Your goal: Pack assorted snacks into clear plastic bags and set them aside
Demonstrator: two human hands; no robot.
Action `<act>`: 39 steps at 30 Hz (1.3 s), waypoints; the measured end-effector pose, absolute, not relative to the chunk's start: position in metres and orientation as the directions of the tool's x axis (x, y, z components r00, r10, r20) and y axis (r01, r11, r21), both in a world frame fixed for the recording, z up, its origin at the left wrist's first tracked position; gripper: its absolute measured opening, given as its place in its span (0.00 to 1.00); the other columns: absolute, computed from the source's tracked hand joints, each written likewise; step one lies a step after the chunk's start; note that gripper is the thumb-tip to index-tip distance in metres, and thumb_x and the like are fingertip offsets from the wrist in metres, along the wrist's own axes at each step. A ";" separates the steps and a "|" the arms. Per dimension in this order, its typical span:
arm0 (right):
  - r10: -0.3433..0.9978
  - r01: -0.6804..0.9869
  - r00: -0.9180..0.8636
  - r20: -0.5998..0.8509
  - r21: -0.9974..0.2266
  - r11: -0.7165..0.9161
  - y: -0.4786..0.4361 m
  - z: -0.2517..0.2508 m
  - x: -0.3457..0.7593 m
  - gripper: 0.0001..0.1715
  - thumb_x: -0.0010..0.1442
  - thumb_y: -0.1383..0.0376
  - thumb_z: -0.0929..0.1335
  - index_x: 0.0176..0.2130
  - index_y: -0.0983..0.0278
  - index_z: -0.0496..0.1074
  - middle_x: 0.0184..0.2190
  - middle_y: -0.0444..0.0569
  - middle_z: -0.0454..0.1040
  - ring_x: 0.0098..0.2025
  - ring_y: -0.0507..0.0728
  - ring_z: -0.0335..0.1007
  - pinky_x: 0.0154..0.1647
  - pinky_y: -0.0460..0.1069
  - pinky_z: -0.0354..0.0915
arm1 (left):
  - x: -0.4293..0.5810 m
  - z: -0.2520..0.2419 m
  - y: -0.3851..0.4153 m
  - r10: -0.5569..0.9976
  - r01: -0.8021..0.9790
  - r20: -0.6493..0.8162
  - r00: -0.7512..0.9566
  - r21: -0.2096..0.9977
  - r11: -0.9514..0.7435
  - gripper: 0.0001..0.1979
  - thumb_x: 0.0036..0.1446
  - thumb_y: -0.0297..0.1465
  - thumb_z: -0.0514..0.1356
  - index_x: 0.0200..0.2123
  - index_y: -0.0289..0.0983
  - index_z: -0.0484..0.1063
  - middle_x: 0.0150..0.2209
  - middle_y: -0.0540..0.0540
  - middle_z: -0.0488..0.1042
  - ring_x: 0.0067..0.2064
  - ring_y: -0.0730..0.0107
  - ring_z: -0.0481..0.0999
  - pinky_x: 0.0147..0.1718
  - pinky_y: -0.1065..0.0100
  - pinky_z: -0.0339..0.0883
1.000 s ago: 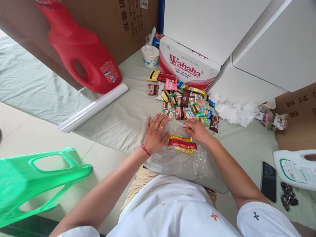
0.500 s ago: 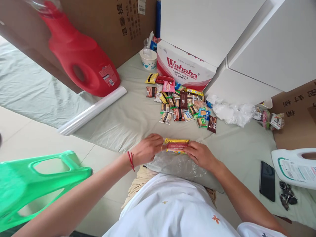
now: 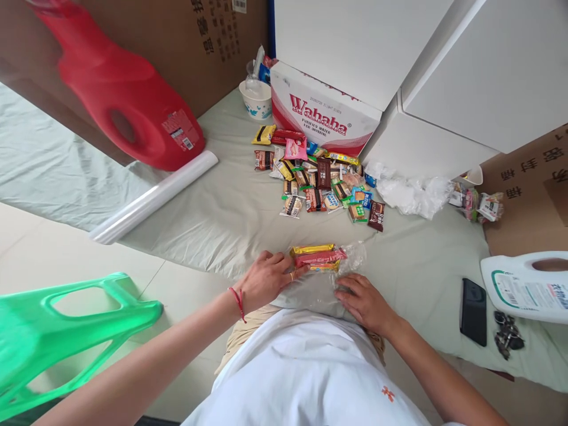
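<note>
A bundle of snack bars (image 3: 318, 257), two yellow and one red, lies on a sheet of clear plastic wrap (image 3: 318, 291) spread on the grey-green cloth in front of me. The wrap's far edge is bunched over the bars' right end. My left hand (image 3: 265, 278), with a red string at the wrist, has its fingers curled against the left end of the bars. My right hand (image 3: 364, 302) sits closer to my body, fingers bent and pressing on the wrap just below the bundle.
A pile of several small wrapped snacks (image 3: 320, 177) lies beyond, before a Wahaha box (image 3: 323, 116). A red jug (image 3: 128, 106) and wrap roll (image 3: 153, 197) are at left, a green stool (image 3: 66, 331) near left. Crumpled plastic (image 3: 412, 195), phone (image 3: 473, 310), keys (image 3: 506, 341) and white jug (image 3: 526, 285) are at right.
Both hands drew back from the snack pile. The wrap got folded over the three bars. My right hand slid from the bars' right end down onto the wrap near my body.
</note>
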State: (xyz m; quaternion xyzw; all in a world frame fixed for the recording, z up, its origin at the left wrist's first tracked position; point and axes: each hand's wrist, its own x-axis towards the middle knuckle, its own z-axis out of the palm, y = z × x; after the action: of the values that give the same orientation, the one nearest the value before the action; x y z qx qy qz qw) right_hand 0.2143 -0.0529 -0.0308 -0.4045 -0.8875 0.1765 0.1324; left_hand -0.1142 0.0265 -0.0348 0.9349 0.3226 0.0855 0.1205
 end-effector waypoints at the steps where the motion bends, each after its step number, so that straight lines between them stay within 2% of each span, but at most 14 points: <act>1: 0.782 0.684 -0.612 0.118 -0.418 0.598 -0.055 -0.033 0.212 0.14 0.69 0.67 0.65 0.50 0.56 0.78 0.52 0.55 0.78 0.55 0.63 0.72 0.54 0.64 0.72 | -0.112 -0.035 0.027 0.628 0.589 0.075 0.775 0.276 -0.759 0.23 0.70 0.32 0.51 0.65 0.54 0.66 0.39 0.44 0.75 0.41 0.61 0.71 0.41 0.59 0.57; 8: 0.849 0.634 -0.492 0.194 -0.589 0.502 -0.027 0.005 0.197 0.11 0.72 0.66 0.63 0.46 0.58 0.75 0.44 0.52 0.77 0.47 0.60 0.72 0.50 0.57 0.72 | -0.112 -0.033 0.028 0.626 0.584 0.051 0.779 0.306 -0.752 0.23 0.70 0.32 0.52 0.65 0.52 0.66 0.40 0.44 0.77 0.41 0.61 0.71 0.40 0.60 0.56; 11: 0.905 0.690 -0.391 0.169 -0.597 0.409 0.006 0.014 0.185 0.13 0.74 0.63 0.60 0.46 0.59 0.73 0.45 0.53 0.74 0.48 0.58 0.72 0.49 0.53 0.70 | -0.109 -0.030 0.029 0.627 0.590 0.034 0.778 0.302 -0.749 0.22 0.71 0.33 0.50 0.65 0.49 0.67 0.40 0.44 0.78 0.41 0.61 0.72 0.38 0.60 0.56; 13: 0.936 0.762 -0.330 0.121 -0.551 0.340 0.029 0.008 0.173 0.13 0.74 0.63 0.59 0.45 0.60 0.72 0.46 0.53 0.73 0.47 0.57 0.73 0.46 0.52 0.69 | -0.105 -0.027 0.030 0.628 0.594 0.022 0.778 0.299 -0.747 0.20 0.72 0.33 0.49 0.63 0.47 0.70 0.40 0.43 0.78 0.41 0.61 0.72 0.38 0.60 0.57; 17: 0.965 0.907 -0.259 -0.037 -0.354 0.230 0.057 -0.014 0.149 0.13 0.73 0.63 0.60 0.46 0.60 0.72 0.50 0.52 0.72 0.40 0.56 0.73 0.35 0.49 0.64 | -0.105 -0.022 0.032 0.632 0.599 -0.007 0.775 0.331 -0.729 0.19 0.72 0.33 0.48 0.58 0.43 0.73 0.40 0.42 0.79 0.42 0.60 0.75 0.39 0.60 0.60; 19: 0.969 0.940 -0.233 -0.085 -0.273 0.203 0.062 -0.021 0.141 0.15 0.74 0.62 0.59 0.48 0.60 0.72 0.50 0.52 0.72 0.39 0.56 0.72 0.32 0.49 0.60 | -0.113 -0.021 0.031 0.655 0.590 0.010 0.755 0.423 -0.688 0.21 0.73 0.33 0.47 0.63 0.44 0.68 0.41 0.43 0.79 0.42 0.61 0.76 0.41 0.61 0.63; 22: 0.975 0.959 -0.203 -0.087 -0.218 0.180 0.060 -0.027 0.138 0.16 0.75 0.61 0.58 0.49 0.60 0.72 0.49 0.52 0.72 0.39 0.56 0.72 0.29 0.49 0.56 | -0.131 -0.025 0.021 0.759 0.575 0.100 0.644 0.591 -0.566 0.26 0.73 0.34 0.44 0.72 0.42 0.53 0.44 0.42 0.78 0.44 0.63 0.78 0.45 0.62 0.67; 24: 0.977 0.960 -0.201 -0.073 -0.212 0.182 0.059 -0.028 0.138 0.16 0.74 0.61 0.58 0.49 0.60 0.72 0.49 0.52 0.72 0.38 0.56 0.71 0.28 0.49 0.54 | -0.140 -0.032 0.009 0.794 0.569 0.179 0.581 0.608 -0.554 0.33 0.71 0.40 0.50 0.74 0.40 0.45 0.50 0.38 0.77 0.49 0.59 0.77 0.49 0.60 0.68; 26: 0.976 0.956 -0.208 -0.061 -0.223 0.190 0.058 -0.029 0.138 0.16 0.74 0.61 0.58 0.49 0.60 0.72 0.49 0.52 0.72 0.38 0.56 0.71 0.28 0.49 0.54 | -0.143 -0.040 -0.003 0.760 0.571 0.243 0.603 0.533 -0.624 0.41 0.65 0.48 0.59 0.74 0.43 0.47 0.57 0.34 0.73 0.54 0.52 0.75 0.55 0.52 0.66; 27: 0.976 0.954 -0.211 -0.057 -0.231 0.193 0.057 -0.030 0.139 0.16 0.74 0.61 0.58 0.49 0.60 0.72 0.48 0.52 0.72 0.38 0.56 0.71 0.28 0.49 0.54 | -0.141 -0.044 -0.008 0.736 0.577 0.257 0.626 0.483 -0.659 0.42 0.61 0.50 0.61 0.73 0.46 0.50 0.59 0.33 0.71 0.56 0.50 0.74 0.58 0.47 0.63; 29: 0.976 0.951 -0.212 -0.054 -0.242 0.193 0.058 -0.031 0.139 0.16 0.74 0.62 0.58 0.48 0.61 0.72 0.48 0.52 0.72 0.37 0.56 0.71 0.29 0.49 0.55 | -0.136 -0.049 -0.015 0.727 0.615 0.260 0.635 0.399 -0.680 0.37 0.61 0.49 0.63 0.69 0.50 0.58 0.61 0.36 0.71 0.59 0.48 0.72 0.64 0.40 0.55; 32: 0.976 0.951 -0.209 -0.057 -0.244 0.189 0.058 -0.033 0.140 0.15 0.74 0.62 0.58 0.48 0.61 0.72 0.48 0.51 0.72 0.38 0.56 0.71 0.29 0.49 0.56 | -0.126 -0.047 -0.015 0.780 0.692 0.275 0.561 0.361 -0.625 0.23 0.65 0.40 0.61 0.62 0.48 0.69 0.56 0.40 0.77 0.57 0.53 0.74 0.64 0.42 0.53; 35: 0.976 0.949 -0.210 -0.060 -0.254 0.188 0.058 -0.033 0.139 0.15 0.74 0.62 0.58 0.48 0.61 0.72 0.48 0.51 0.72 0.38 0.56 0.70 0.30 0.49 0.56 | -0.120 -0.038 -0.008 0.838 0.699 0.314 0.446 0.464 -0.545 0.10 0.68 0.33 0.56 0.45 0.44 0.78 0.41 0.45 0.82 0.48 0.60 0.76 0.57 0.51 0.60; 39: 0.977 0.948 -0.196 -0.081 -0.270 0.168 0.059 -0.031 0.138 0.15 0.74 0.63 0.58 0.48 0.62 0.71 0.48 0.52 0.71 0.38 0.56 0.70 0.30 0.49 0.56 | -0.118 -0.035 0.011 0.972 0.731 0.196 0.129 0.644 -0.226 0.17 0.69 0.37 0.53 0.29 0.40 0.73 0.29 0.47 0.77 0.38 0.63 0.74 0.43 0.58 0.65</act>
State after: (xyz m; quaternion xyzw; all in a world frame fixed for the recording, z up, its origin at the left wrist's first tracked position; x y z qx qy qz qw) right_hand 0.1379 0.0591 -0.0314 -0.6316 -0.7620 0.1313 0.0558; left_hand -0.1177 0.0114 -0.0348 0.7237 0.5884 0.2991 0.2015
